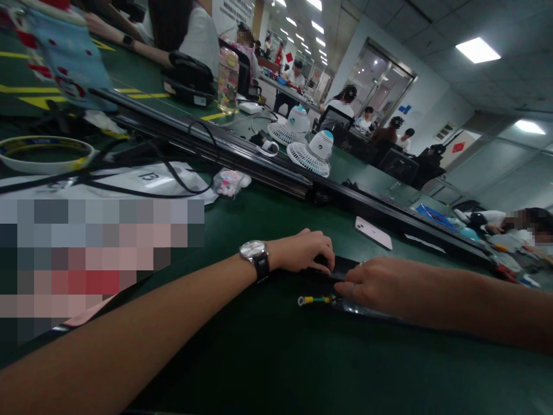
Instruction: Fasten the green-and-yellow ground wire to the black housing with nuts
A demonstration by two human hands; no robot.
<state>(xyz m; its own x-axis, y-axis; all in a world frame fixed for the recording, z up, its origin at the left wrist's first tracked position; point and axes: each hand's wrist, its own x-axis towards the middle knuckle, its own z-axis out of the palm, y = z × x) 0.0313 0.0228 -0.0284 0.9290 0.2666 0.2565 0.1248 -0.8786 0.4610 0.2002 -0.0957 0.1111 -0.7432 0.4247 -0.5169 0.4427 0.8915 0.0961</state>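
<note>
Left hand presses curled fingers onto a flat black part lying on the green table; right hand pinches a green-yellow wire at the part's near edge. Risk: uneven pressure may let the part slide, straining the wire's ring terminal.

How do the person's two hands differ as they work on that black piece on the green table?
The left hand has a wristwatch at its wrist; the right hand wears a ring and no watch. The left hand arches with fingertips pressing the black part from the far side, while the right hand lies flatter on its near side, beside the green-and-yellow wire. Both are bare and touch the same part.
</note>
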